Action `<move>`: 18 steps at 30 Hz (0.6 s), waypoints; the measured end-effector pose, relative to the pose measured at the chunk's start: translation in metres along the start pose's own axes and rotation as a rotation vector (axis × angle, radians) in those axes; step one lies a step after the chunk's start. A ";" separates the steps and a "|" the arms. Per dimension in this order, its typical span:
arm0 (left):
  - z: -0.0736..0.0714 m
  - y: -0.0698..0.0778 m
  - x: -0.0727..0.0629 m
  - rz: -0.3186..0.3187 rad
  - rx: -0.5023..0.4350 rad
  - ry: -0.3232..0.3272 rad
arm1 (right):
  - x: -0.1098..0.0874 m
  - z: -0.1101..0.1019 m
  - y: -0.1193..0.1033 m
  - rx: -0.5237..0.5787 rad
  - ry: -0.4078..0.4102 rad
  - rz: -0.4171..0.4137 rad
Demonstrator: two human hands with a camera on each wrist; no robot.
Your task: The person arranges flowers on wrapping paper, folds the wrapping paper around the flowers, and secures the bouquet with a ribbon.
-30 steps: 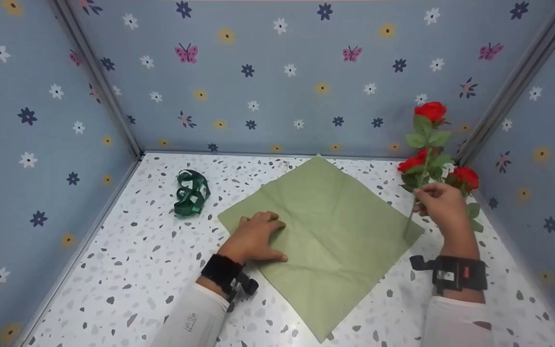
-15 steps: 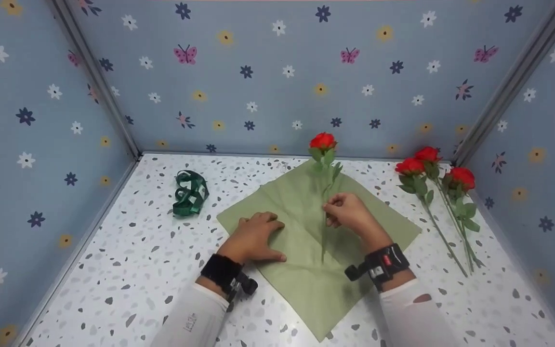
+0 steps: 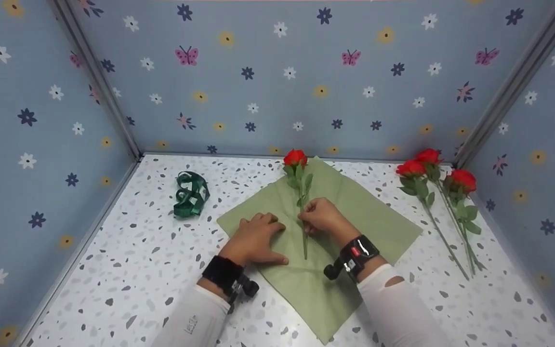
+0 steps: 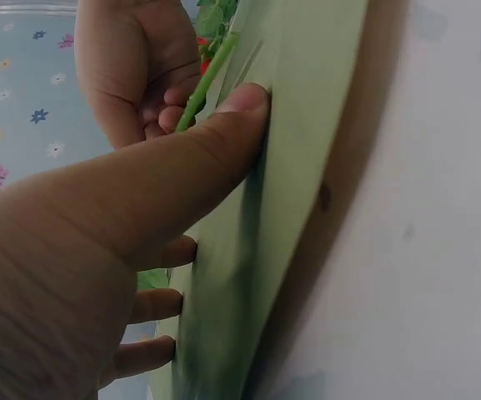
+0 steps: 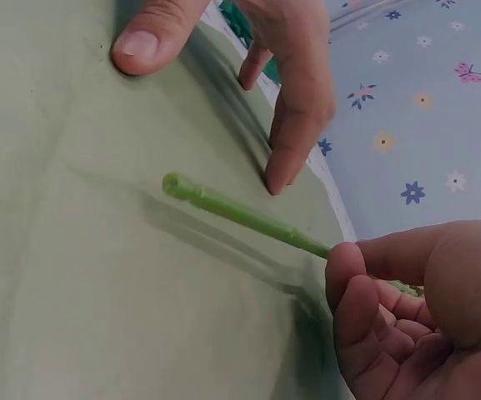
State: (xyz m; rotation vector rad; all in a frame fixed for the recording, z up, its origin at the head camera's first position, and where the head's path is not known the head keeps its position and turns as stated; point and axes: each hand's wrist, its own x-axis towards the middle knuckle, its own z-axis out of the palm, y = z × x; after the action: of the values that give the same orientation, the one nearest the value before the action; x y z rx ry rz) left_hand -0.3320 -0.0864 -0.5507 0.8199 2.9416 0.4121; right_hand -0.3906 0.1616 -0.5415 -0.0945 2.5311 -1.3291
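Observation:
Between thumb and fingers, my right hand [image 3: 323,215] pinches the green stem of a red rose [image 3: 296,158]. The rose points away from me over a square sheet of green wrapping paper [image 3: 354,207]. In the right wrist view the stem's cut end [image 5: 223,207] hovers just above the paper, casting a shadow. My left hand [image 3: 254,239] rests on the paper's left part, fingers spread and fingertips touching it. The left wrist view shows its thumb [image 4: 215,137] lying on the sheet, with the stem close beyond.
Several more red roses [image 3: 461,180] lie on the right of the speckled table [image 3: 128,270]. A bundle of dark green ribbon [image 3: 191,194] lies at the back left. Patterned blue panels [image 3: 277,82] wall in the back and both sides.
My right hand has carried one rose from the pile on the right leftward over the paper and lowered it near my left hand. The left hand has stayed in place.

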 end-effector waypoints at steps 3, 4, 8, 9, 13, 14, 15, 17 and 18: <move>-0.001 0.001 0.000 -0.001 -0.001 0.010 | 0.001 0.003 0.000 -0.039 -0.002 -0.003; -0.001 0.001 0.000 0.000 -0.003 0.011 | 0.001 0.004 0.000 -0.056 0.002 0.001; -0.001 0.002 0.000 0.007 -0.022 0.018 | 0.001 0.004 -0.004 -0.116 0.043 0.009; -0.001 0.002 0.000 0.008 -0.022 0.016 | 0.001 0.004 -0.005 -0.142 0.063 0.001; 0.000 0.001 0.000 0.009 -0.014 0.015 | 0.001 0.002 -0.013 -0.258 0.148 -0.060; 0.000 0.001 0.000 0.008 -0.010 0.015 | 0.001 0.003 -0.014 -0.286 0.161 -0.076; 0.000 0.001 0.000 0.008 -0.009 0.016 | 0.002 0.004 -0.015 -0.305 0.169 -0.086; 0.001 0.001 0.000 0.008 -0.008 0.019 | 0.003 0.006 -0.016 -0.319 0.157 -0.090; 0.001 0.001 0.000 0.006 -0.007 0.017 | 0.004 0.008 -0.016 -0.315 0.139 -0.081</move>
State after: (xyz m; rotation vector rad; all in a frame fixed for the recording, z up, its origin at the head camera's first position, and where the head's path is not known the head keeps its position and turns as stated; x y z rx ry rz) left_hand -0.3314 -0.0854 -0.5511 0.8291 2.9523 0.4309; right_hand -0.3928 0.1452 -0.5337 -0.1745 2.8651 -0.9832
